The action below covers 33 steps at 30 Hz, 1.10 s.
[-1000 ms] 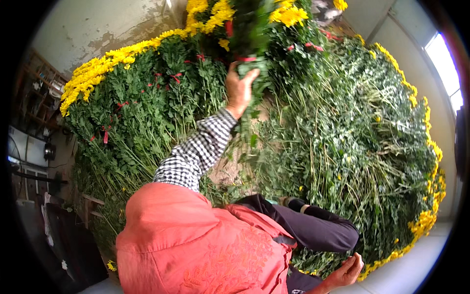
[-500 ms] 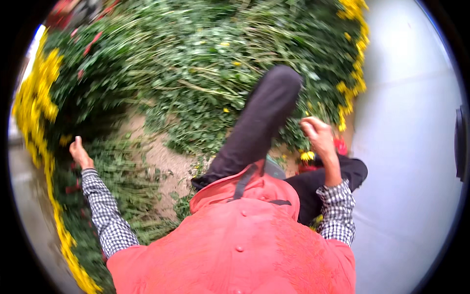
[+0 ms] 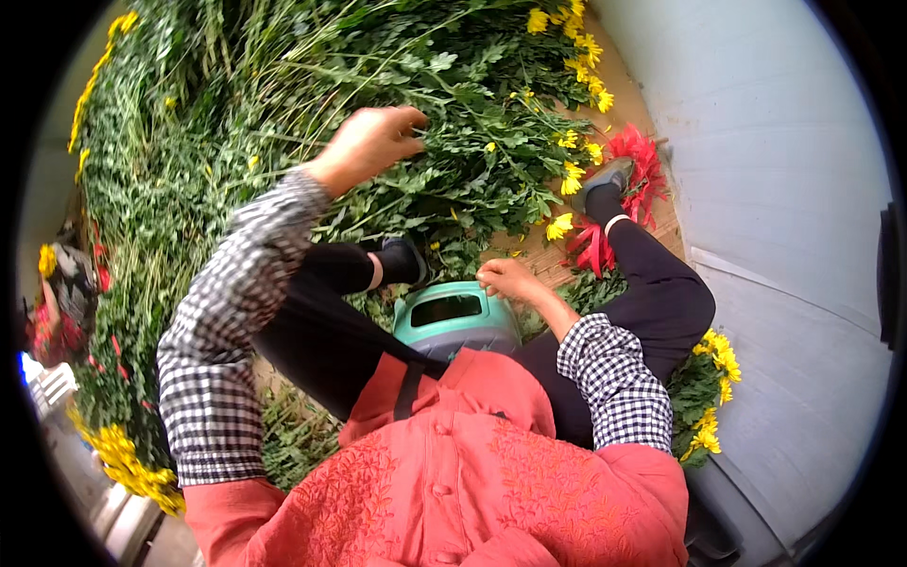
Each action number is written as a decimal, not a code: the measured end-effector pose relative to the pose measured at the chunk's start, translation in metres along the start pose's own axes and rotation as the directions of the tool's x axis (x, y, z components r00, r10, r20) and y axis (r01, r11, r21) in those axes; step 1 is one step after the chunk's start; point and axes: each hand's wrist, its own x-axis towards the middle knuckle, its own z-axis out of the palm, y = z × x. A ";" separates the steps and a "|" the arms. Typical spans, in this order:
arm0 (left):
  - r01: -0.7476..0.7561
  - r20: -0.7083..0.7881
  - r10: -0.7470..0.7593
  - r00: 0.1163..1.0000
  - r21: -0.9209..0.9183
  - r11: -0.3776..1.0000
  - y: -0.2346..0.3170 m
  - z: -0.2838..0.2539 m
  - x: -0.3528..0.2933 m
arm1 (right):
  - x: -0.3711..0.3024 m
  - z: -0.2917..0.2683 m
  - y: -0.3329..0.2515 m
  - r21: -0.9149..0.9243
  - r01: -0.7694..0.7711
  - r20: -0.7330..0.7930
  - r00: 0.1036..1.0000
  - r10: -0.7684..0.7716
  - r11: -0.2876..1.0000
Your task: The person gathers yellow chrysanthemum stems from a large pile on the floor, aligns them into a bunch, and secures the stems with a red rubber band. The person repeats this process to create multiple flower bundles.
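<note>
A thick heap of cut yellow chrysanthemums, mostly green leafy stems (image 3: 283, 94), spreads in front of me. My left hand (image 3: 376, 142) reaches over the stems, its thumb and fingers apart, with nothing visible between them. Yellow flower heads (image 3: 572, 178) line the right edge of the heap. Above the right edge of a green and grey plastic stool (image 3: 416, 321) between my thighs, my right hand (image 3: 508, 280) is closed in a pinch. Anything in those fingers is too small or hidden to make out.
Red strips (image 3: 641, 168) lie by my right shoe (image 3: 605, 181). A pale wall-like panel (image 3: 756, 170) runs along the right. Another bunch of yellow flowers (image 3: 707, 430) rests beside my right thigh. At the far left another person (image 3: 59, 331) is near yellow blooms (image 3: 123, 463).
The view and my body have turned. My left hand has moved from the lower left to over the stems. My right hand now sits closer to the stool, which shows more fully between my legs.
</note>
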 end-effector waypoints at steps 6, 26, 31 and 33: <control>-0.288 0.209 0.212 0.955 0.471 0.834 -0.012 0.135 0.128 | -0.011 -0.035 -0.052 0.246 0.233 -0.221 0.959 -0.179 0.941; -0.243 0.478 -0.036 0.878 0.509 0.826 -0.041 0.162 0.193 | -0.041 -0.058 -0.068 0.430 0.254 -0.183 0.964 -0.192 0.866; -0.060 0.547 -0.225 0.806 0.453 0.889 -0.029 0.172 0.139 | -0.029 -0.064 -0.056 0.376 0.257 -0.211 0.959 -0.188 0.890; -0.078 0.540 -0.174 0.823 0.412 0.908 -0.031 0.171 0.123 | -0.021 -0.060 -0.045 0.442 0.222 -0.187 0.970 -0.153 0.869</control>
